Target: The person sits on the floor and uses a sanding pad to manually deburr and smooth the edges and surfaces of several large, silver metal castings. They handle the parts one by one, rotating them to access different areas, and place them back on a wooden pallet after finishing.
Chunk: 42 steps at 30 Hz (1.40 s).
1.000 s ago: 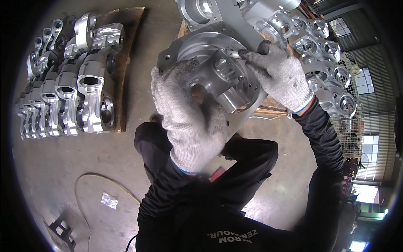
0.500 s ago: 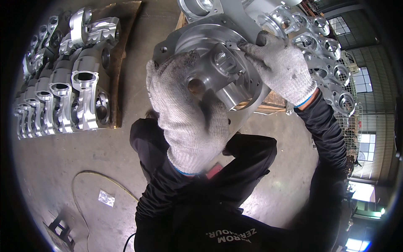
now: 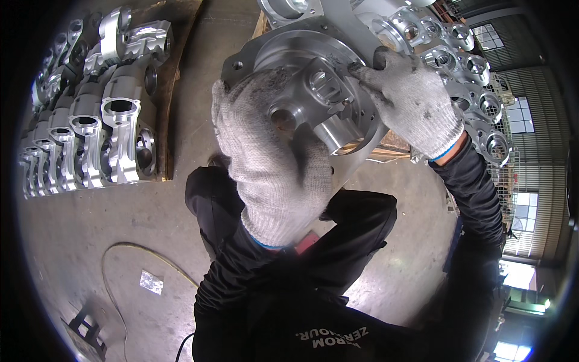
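From here: left hand (image 3: 271, 163) clasping silver casting (image 3: 309, 107); right hand (image 3: 416, 102) near its rim, can't tell that grip.

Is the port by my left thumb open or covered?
Open at this end: the port shows its rim and inside beside the left hand. Far end: cannot tell.

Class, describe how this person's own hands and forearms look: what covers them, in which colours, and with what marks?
The left hand and right hand wear pale grey knitted gloves with dark smudges toward the fingertips. Blue trim edges the cuffs. Black, wrinkled long sleeves cover the forearms, with a strip of bare wrist showing at the right cuff.
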Tool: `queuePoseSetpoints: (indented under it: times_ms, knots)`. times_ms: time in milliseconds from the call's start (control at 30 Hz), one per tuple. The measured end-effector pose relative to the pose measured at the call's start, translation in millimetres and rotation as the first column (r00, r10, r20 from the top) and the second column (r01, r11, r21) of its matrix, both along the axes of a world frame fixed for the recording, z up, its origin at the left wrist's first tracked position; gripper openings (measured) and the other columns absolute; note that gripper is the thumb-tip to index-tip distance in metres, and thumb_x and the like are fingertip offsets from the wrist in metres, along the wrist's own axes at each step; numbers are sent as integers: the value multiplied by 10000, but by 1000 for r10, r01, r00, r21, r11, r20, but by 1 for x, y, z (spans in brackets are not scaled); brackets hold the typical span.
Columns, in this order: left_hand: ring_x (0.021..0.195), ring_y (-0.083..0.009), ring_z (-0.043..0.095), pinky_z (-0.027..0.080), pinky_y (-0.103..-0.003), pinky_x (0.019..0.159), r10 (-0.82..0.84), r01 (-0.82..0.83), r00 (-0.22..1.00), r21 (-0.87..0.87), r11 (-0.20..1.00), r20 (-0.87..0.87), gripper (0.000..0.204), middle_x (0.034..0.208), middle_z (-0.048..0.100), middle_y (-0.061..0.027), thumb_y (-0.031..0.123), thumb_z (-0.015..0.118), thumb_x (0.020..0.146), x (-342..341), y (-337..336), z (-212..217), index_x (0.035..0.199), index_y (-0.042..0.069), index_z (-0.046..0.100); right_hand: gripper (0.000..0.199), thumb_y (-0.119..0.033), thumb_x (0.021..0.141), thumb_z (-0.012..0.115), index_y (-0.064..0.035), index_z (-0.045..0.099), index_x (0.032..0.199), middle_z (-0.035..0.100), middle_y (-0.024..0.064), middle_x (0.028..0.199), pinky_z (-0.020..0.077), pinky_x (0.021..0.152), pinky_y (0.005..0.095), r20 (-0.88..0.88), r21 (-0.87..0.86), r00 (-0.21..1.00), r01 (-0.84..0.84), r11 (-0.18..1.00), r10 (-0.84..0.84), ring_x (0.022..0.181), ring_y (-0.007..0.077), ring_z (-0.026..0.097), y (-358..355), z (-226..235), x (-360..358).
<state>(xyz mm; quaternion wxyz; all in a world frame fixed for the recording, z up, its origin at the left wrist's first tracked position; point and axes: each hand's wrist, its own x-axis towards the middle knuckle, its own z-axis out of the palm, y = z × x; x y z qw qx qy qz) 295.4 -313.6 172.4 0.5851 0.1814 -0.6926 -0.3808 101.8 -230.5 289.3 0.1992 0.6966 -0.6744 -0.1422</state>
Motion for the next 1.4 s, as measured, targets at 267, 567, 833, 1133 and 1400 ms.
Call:
queuePoseSetpoints:
  times_ms: [267, 567, 833, 1133, 1400]
  knots:
    - [1205, -454, 506, 390, -562, 1044, -13, 13, 999, 7, 1000, -29, 693, 1282, 499, -269, -23, 610, 699, -4, 0, -4, 1372, -39, 449, 293, -163, 868, 697, -154, 743, 1157, 666, 97, 1056, 592, 731, 391, 17, 15, 1000, 20, 1000, -20, 901, 289, 711, -5, 0, -2]
    - [1199, -346, 595, 453, -451, 1054, -29, 28, 999, 65, 998, 16, 541, 1296, 552, -244, -64, 582, 848, 4, 4, 10, 1369, -72, 438, 276, -115, 907, 701, -128, 750, 1178, 640, 106, 936, 568, 670, 392, 154, -28, 987, 54, 998, -49, 785, 310, 684, -4, -4, -4]
    - [1121, -410, 525, 460, -505, 899, 13, -13, 1000, -12, 1000, -10, 691, 1234, 501, -246, -42, 605, 676, -2, -1, -3, 1350, -34, 452, 296, -97, 908, 686, -134, 742, 1196, 647, 107, 949, 578, 683, 393, 111, -21, 992, 60, 998, -58, 794, 305, 694, 3, -6, -3]
    - [1143, -425, 529, 435, -540, 962, -10, 10, 1000, -8, 1000, -29, 695, 1256, 499, -260, -38, 618, 685, -3, -2, -3, 1360, -45, 452, 257, -154, 883, 686, -137, 767, 1127, 706, 141, 953, 580, 720, 430, 163, -79, 987, 28, 997, -14, 822, 329, 716, -16, -6, -5]
    - [1211, -369, 557, 439, -474, 1047, -6, 6, 1000, 8, 1000, 7, 591, 1291, 524, -254, -67, 587, 800, 0, 0, 1, 1369, -74, 428, 267, -133, 895, 659, -128, 761, 1141, 694, 164, 957, 571, 752, 456, 215, -94, 976, -13, 995, 33, 834, 364, 700, -23, -5, -11]
